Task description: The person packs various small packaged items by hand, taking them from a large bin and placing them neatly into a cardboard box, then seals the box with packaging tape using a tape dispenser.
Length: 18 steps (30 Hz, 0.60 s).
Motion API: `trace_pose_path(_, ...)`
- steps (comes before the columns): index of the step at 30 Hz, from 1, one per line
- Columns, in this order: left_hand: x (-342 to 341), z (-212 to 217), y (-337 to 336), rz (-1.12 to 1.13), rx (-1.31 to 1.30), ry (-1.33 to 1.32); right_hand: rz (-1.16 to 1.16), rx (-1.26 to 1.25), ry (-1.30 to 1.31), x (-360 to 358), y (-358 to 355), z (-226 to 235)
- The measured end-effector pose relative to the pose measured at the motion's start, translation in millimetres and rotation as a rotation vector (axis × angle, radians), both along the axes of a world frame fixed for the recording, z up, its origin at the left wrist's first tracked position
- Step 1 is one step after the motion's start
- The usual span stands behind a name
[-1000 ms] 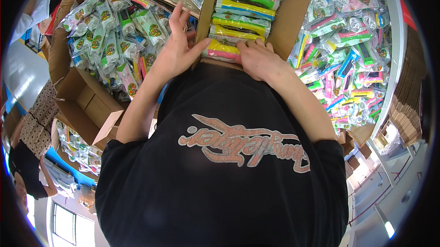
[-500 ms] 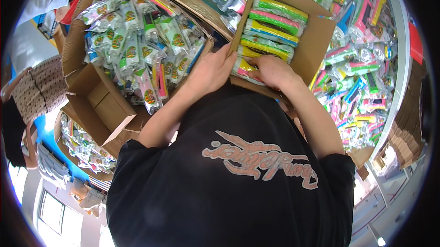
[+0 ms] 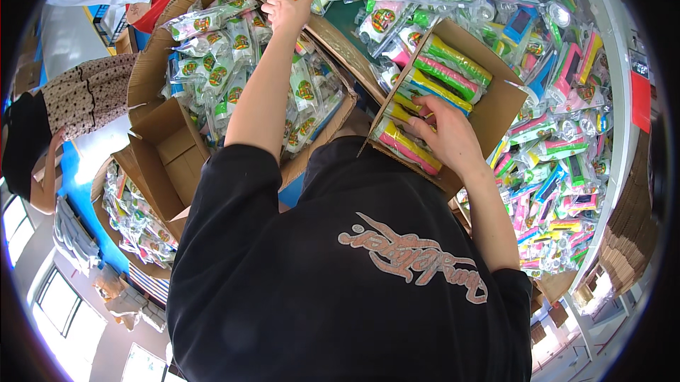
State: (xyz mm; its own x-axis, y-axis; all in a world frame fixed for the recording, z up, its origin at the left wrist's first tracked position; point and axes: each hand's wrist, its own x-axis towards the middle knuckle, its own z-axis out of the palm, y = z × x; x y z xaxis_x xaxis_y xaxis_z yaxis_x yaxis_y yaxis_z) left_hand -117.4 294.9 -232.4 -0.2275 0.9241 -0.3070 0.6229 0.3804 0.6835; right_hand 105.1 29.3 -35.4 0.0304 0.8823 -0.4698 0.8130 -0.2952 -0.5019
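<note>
A small open cardboard box (image 3: 496,109) holds rows of yellow, pink and green packs (image 3: 443,74). It is tilted against my chest. My right hand (image 3: 446,138) lies over its near edge, fingers curled down onto the nearest yellow and pink packs, holding the box. My left hand (image 3: 287,10) is stretched far out over a large open carton (image 3: 159,74) full of clear packets with green and orange labels (image 3: 212,63). Its fingers are spread and touch the packets at the carton's far side, with nothing held in them.
Heaps of bagged colourful items (image 3: 559,162) cover the table on the right and at the far side. An empty open carton (image 3: 173,152) and another carton of packets (image 3: 131,215) stand at the left. Another person in a dotted garment (image 3: 85,92) stands far left.
My left hand has left the small box and reached out over the large carton of packets. My right hand stays on the small box.
</note>
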Motion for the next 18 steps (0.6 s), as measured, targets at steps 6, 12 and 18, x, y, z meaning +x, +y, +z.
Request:
trace_pose_path(6,-39,-39,24,0.073,-0.195,-0.08,-0.115,0.073,0.125,8,-13,10)
trace_pose_path(12,-92,50,-57,0.09,-0.146,-0.927,-0.327,0.189,0.234,32,-26,21)
trace_pose_path(18,-120,185,-116,-0.74,-0.005,-0.668,0.021,1.129,-0.085,43,4,61)
